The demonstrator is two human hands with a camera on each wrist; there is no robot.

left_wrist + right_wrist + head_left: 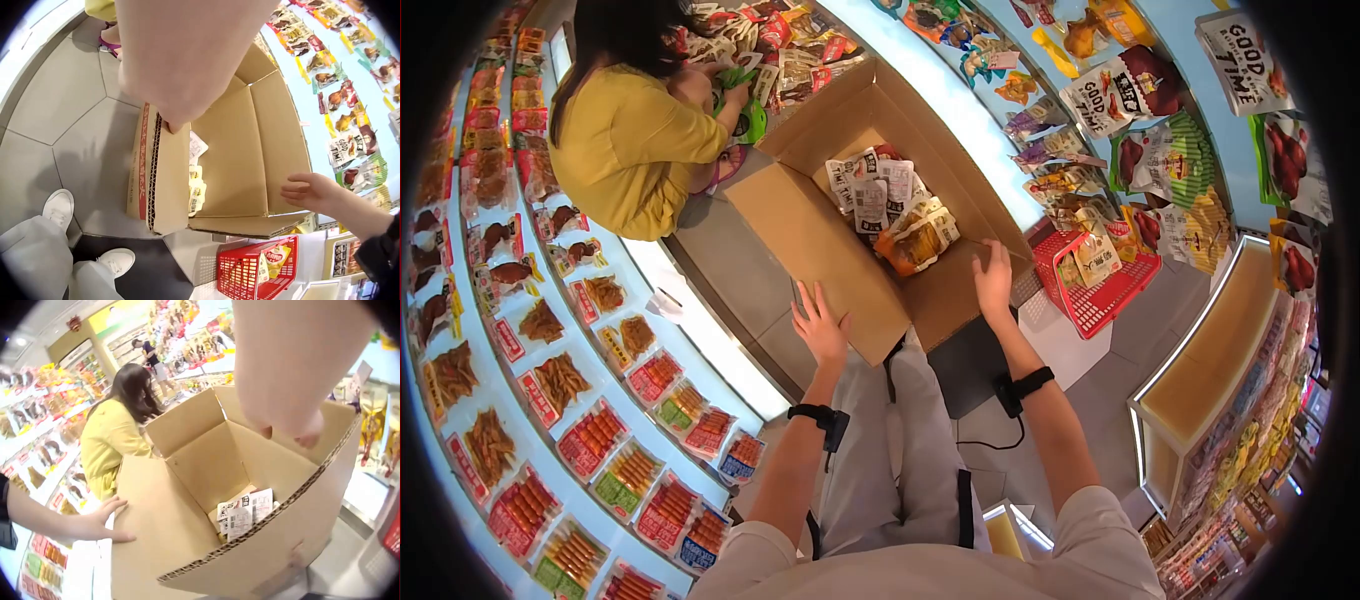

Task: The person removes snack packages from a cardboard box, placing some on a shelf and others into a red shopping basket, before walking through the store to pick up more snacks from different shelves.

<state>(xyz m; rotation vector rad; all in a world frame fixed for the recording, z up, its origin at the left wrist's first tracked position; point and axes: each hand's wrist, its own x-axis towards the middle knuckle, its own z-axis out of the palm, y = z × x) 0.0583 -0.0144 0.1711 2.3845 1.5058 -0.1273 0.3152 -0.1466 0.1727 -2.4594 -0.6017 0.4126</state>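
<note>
A large cardboard box (830, 262) stands with its top flaps spread. Inside lie several white snack packets (870, 200) and an orange-and-yellow food packet (918, 240). My left hand (824, 335) rests at the outer edge of the left flap, its fingers spread and straight; the right wrist view also shows this hand (103, 522) against the cardboard. On the other side, my right hand (994, 278) reaches over the near right corner of the box, fingers loosely extended and holding nothing. In the left wrist view the right hand (309, 192) hovers over the right flap.
A person in a yellow top (625, 145) crouches at the far left, handling a green packet (750, 120). Right of the box is a red shopping basket (1090, 290) with packets inside. Lit shelves of packaged snacks (595, 435) line both sides.
</note>
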